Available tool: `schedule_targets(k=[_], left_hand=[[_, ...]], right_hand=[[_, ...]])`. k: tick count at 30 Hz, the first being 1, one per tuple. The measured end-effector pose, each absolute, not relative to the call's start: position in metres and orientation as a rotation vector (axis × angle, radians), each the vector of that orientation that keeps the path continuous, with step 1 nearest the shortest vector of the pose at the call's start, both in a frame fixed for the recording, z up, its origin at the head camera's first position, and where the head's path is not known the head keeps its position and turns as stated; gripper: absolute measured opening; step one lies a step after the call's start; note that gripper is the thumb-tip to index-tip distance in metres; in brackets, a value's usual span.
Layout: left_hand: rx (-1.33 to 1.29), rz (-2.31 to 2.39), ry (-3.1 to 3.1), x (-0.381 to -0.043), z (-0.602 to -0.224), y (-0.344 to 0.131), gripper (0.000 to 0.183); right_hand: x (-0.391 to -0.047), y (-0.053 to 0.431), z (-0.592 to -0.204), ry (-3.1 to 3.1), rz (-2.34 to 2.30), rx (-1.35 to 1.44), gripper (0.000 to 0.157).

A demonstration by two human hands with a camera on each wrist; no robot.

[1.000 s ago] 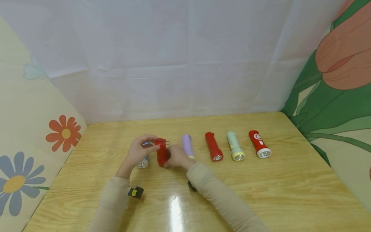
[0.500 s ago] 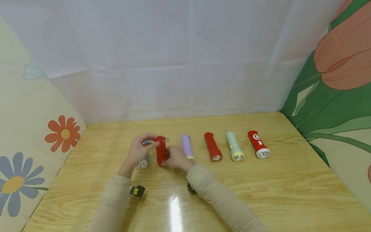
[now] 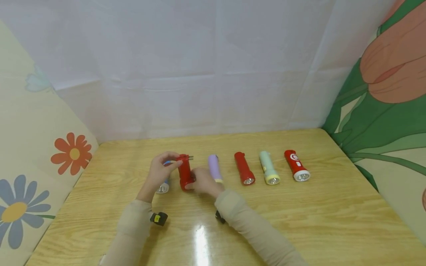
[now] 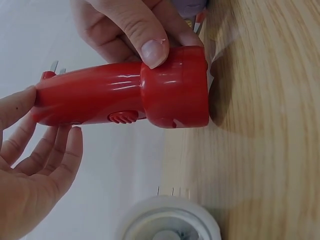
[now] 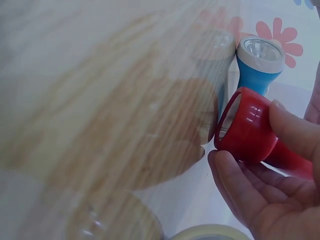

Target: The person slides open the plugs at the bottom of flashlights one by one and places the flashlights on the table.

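A red flashlight (image 3: 184, 173) stands nearly upright over the table, lens end down and metal plug prongs (image 4: 54, 66) at its upper end. My left hand (image 3: 158, 173) pinches the upper end between thumb and fingertips. Lower down, my right hand (image 3: 204, 181) grips the flared head with thumb and fingers. In the left wrist view a ribbed slide switch (image 4: 123, 117) shows on the red body. The lens rim is close to the tabletop; I cannot tell whether it touches. Partly hidden behind my left hand lies a blue flashlight with a white head (image 5: 261, 55).
To the right lie a purple flashlight (image 3: 215, 167), another red one (image 3: 244, 168), a mint-green one (image 3: 269, 167) and a red one with a white head (image 3: 297, 165). They rest on the wooden table (image 3: 299, 221), with a white cloth backdrop (image 3: 213, 74) behind.
The upper end of the held red flashlight has risen slightly, its prongs moving with it. My left hand has shifted a little upward; the right hand keeps its grip. The other flashlights stay put.
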State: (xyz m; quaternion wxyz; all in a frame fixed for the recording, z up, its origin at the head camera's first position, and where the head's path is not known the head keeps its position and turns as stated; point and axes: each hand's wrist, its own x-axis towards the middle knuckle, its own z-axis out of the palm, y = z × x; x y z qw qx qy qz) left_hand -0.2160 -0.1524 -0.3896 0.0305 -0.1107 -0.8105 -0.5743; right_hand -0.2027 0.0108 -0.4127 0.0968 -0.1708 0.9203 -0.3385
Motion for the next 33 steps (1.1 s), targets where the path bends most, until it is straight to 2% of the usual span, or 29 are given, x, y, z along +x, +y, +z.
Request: schedule_targets(k=[33], left_hand=[[-0.295, -1.748, -2.548, -0.2245, -0.394, -0.1477, 0.03]], right_hand=[[-0.1978, 0.0155, -0.4103, 2.648, -1.108, -0.492, 0.02]])
